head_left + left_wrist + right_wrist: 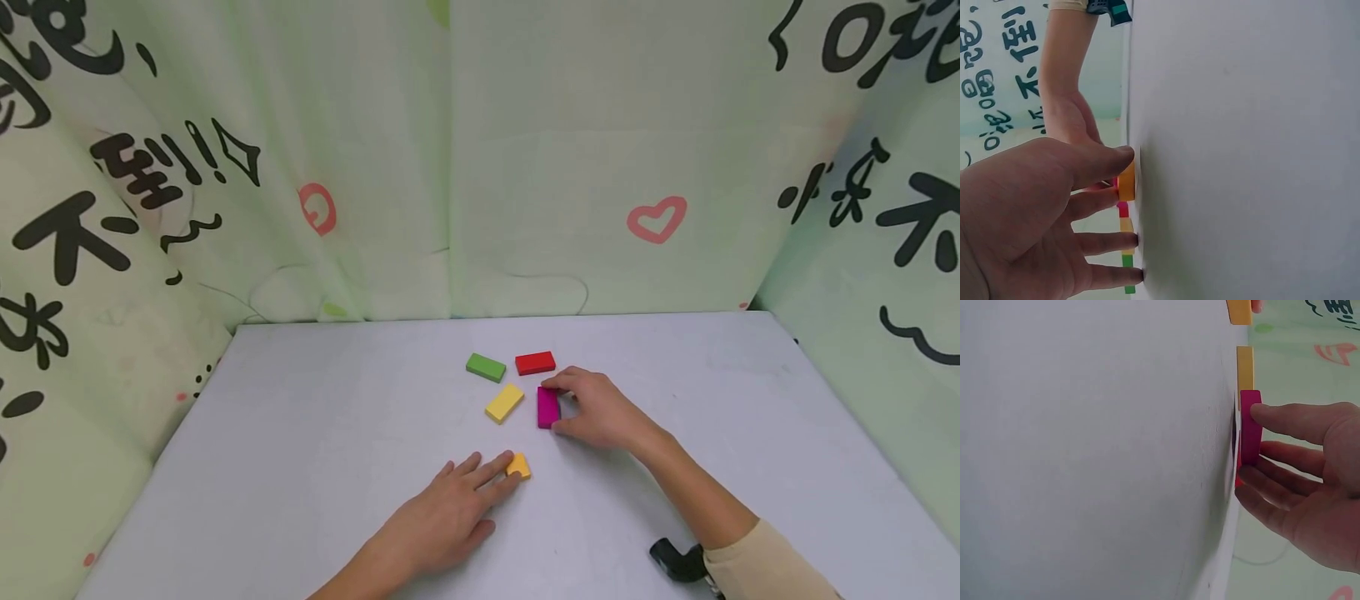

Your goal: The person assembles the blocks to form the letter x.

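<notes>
My right hand (600, 408) pinches a magenta block (547, 407) by its ends, thumb at the near end and fingers at the far one. The right wrist view shows the same magenta block (1251, 428) with the thumb against it. Lower on the table, my left hand (450, 517) lies with straight, spread fingers, two of them touching a small yellow-orange block (520, 466). From the left wrist, that block (1126, 183) appears by the thumb and index finger. Part of it is hidden under the fingers in the head view.
Beyond the hands lie a green block (486, 367), a red block (536, 363) and a yellow block (504, 404) on the white table (337, 400). A black object (675, 560) is beside the right sleeve. Printed curtains (540, 167) enclose the table's back and sides.
</notes>
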Motion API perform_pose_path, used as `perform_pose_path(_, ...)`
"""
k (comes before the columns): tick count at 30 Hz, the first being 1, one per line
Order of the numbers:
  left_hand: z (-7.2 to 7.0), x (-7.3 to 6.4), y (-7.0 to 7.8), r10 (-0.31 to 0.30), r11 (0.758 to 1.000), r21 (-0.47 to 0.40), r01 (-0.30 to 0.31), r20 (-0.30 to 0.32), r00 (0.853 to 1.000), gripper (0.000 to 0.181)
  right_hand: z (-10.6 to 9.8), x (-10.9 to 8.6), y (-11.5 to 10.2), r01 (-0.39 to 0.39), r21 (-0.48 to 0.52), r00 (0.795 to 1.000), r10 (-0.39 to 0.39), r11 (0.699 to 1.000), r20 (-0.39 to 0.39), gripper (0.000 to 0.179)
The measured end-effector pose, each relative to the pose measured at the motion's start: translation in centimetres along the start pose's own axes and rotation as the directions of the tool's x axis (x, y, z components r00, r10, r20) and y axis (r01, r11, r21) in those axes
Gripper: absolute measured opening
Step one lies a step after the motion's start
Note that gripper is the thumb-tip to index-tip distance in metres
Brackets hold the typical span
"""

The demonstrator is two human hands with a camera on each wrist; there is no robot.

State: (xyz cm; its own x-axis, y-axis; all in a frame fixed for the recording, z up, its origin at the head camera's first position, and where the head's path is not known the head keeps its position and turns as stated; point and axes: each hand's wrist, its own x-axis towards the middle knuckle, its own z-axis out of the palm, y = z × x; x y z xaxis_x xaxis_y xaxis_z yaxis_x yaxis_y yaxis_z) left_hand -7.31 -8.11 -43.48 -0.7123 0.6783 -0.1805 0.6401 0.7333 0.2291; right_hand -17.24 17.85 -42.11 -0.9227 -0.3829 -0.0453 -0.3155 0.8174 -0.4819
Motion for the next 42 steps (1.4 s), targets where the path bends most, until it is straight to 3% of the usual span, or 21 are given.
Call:
perform_pose_path(10,0.1,-0.2,0.6,-0.041,0.999,0.006,0.041,0.009,0.999,0.066,0.2,-0.7,-0.1,-0.023,0.021,1.000,0.023,1.000,0.006,0.057)
perform_pose_path(19,0.6,-0.5,0.9,-0.054,0.998,0.029,0.055,-0.038,0.998,0.066,0.3,-1.5,-0.6,-0.051,0.035,0.999,0.051,0.998,0.001,0.057)
perform_pose_path(42,0.8,-0.1,2.1,-0.150,0.989,0.028,0.149,0.037,0.988,0.069,0.8,-3.2,-2.6,-0.127,0.069,0.991,0.130,0.989,-0.037,0.057)
